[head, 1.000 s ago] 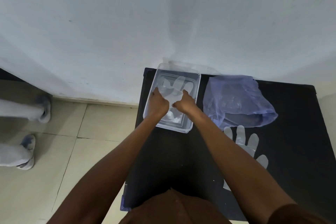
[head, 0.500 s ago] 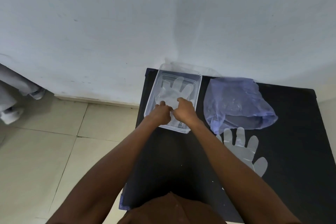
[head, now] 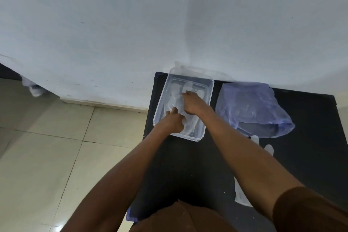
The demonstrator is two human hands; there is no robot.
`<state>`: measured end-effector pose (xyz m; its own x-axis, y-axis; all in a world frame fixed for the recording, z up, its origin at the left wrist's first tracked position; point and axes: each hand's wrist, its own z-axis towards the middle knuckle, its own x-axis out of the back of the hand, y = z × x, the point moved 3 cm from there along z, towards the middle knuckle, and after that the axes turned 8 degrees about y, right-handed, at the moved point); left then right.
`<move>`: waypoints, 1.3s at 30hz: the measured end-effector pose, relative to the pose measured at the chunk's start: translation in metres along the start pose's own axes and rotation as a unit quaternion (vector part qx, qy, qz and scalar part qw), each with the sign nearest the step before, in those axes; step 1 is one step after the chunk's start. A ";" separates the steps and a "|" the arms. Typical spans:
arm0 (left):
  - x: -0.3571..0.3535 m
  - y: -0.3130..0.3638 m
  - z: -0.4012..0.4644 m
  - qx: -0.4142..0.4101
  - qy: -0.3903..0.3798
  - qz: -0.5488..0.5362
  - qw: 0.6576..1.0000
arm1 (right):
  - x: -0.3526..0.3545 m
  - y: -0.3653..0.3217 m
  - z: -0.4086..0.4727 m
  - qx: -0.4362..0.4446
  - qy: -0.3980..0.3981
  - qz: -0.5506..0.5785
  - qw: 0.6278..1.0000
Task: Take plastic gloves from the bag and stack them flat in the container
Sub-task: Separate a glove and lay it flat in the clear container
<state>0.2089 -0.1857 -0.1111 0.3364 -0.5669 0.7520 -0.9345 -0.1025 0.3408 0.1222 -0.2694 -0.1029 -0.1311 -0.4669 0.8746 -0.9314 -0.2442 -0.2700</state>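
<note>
Clear rigid plastic container (head: 208, 100), rectangular with rounded corners, sits at the far left corner of the black matte table (head: 310, 111), against the wall. Inside it, a thin translucent plastic glove (head: 177, 100) lies crinkled, finger shapes pointing to the far edge. Left hand (head: 174, 120) is in the container's near part, fingers curled together and pressing down on the glove's cuff end. Right hand (head: 193, 103) is over the glove's middle, fingers bunched, tips on the film; whether they pinch it cannot be told. Soft wrinkled bluish bag (head: 252, 109) lies just beside the container, toward the right edge, mouth facing the near edge. A second glove (head: 268, 149) lies flat near the bag's mouth, partly hidden by the right forearm.
</note>
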 end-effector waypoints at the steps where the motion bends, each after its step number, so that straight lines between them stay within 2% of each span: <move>1: 0.000 0.000 0.000 -0.002 -0.004 -0.003 1.000 | -0.001 0.002 0.003 0.000 -0.003 -0.016 1.000; 6: 0.002 0.000 -0.001 0.004 -0.007 -0.020 1.000 | -0.004 0.010 0.010 -0.007 -0.002 -0.054 0.999; 11: 0.004 -0.004 0.000 0.017 0.040 -0.040 0.998 | -0.005 0.003 0.011 0.046 0.062 -0.062 0.995; 16: 0.002 -0.007 0.003 0.021 0.028 -0.028 0.999 | -0.015 0.002 0.017 0.059 -0.011 -0.123 0.991; 19: 0.003 -0.007 0.004 0.021 0.034 -0.035 0.999 | -0.014 0.000 0.017 0.052 0.004 -0.094 0.994; 22: 0.004 -0.007 0.004 0.019 0.048 -0.040 0.998 | -0.007 -0.004 0.005 0.027 0.096 -0.059 0.993; 24: 0.005 -0.007 0.003 0.020 0.048 -0.044 0.998 | -0.008 -0.004 -0.005 -0.006 0.125 -0.053 0.991; 29: 0.006 -0.004 0.003 0.024 0.039 -0.031 0.998 | -0.028 0.001 -0.020 -0.049 0.068 -0.037 0.996; 35: 0.011 -0.005 0.003 0.023 0.060 -0.040 0.997 | -0.027 -0.005 -0.029 -0.064 0.100 -0.006 0.993; 39: 0.006 -0.008 0.002 0.026 0.043 -0.040 0.998 | -0.032 -0.005 -0.036 -0.061 0.079 0.004 0.995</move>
<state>0.2179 -0.1903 -0.1105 0.4174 -0.4837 0.7693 -0.9080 -0.1888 0.3740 0.1185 -0.2230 -0.1149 -0.1816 -0.3262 0.9277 -0.9629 -0.1323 -0.2350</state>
